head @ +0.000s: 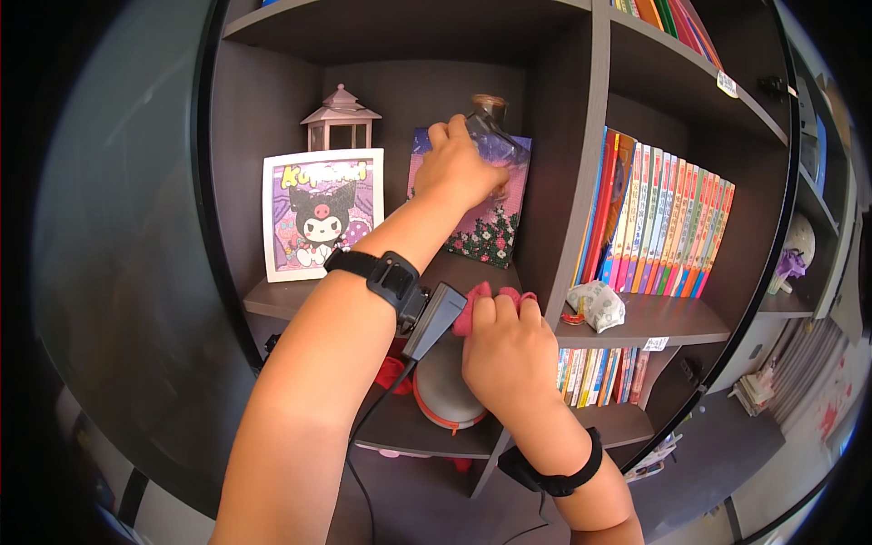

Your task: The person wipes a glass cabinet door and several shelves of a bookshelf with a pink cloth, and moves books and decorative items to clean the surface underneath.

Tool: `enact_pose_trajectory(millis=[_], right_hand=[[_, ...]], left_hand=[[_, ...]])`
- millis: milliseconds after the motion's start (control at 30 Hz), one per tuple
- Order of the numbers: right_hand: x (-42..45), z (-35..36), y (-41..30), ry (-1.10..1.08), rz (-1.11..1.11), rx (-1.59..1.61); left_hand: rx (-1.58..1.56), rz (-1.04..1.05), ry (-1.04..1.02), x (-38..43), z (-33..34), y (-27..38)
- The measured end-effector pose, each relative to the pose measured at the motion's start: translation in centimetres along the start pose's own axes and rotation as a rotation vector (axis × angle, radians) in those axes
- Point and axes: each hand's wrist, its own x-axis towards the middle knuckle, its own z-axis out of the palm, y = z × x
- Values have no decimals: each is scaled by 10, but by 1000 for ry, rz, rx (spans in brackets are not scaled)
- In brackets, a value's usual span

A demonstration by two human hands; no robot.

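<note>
My left hand (pixel 460 163) reaches into the upper left compartment and grips a clear glass bottle (pixel 501 139) with a cork stopper (pixel 489 102). Part of the bottle is hidden by the hand. Behind it leans a canvas picture (pixel 484 235) of a purple sky and flowers. Lower down, my right hand (pixel 511 347) clutches a pink cloth (pixel 477 303) in front of the shelf's edge. Left of my forearm, a white-framed cartoon picture (pixel 323 214) leans in front of a pink lantern (pixel 340 119).
A divider (pixel 586 143) separates this compartment from a row of books (pixel 661 218). A crumpled white packet (pixel 596 305) lies before the books. Below are a grey round case (pixel 446 388) with orange trim and more books (pixel 599 375). A dark cabinet door (pixel 122 238) stands at left.
</note>
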Motion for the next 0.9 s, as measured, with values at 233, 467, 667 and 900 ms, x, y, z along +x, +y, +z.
enact_pose_trajectory(millis=[233,467,667,900], right_hand=[[-1,3,-2,29,-9,10],[-3,3,-1,18,-13,-2],[-5,0,-9,1,-12,-19],[-5,0,-15,4,-16,-13]], left_hand=[[-2,-42,-57,0,0,-8],[-74,25,-42,-22,-3,-42],[-80,40,-287,-59,-8,-53],[-68,81,-301,-75,4,-66]])
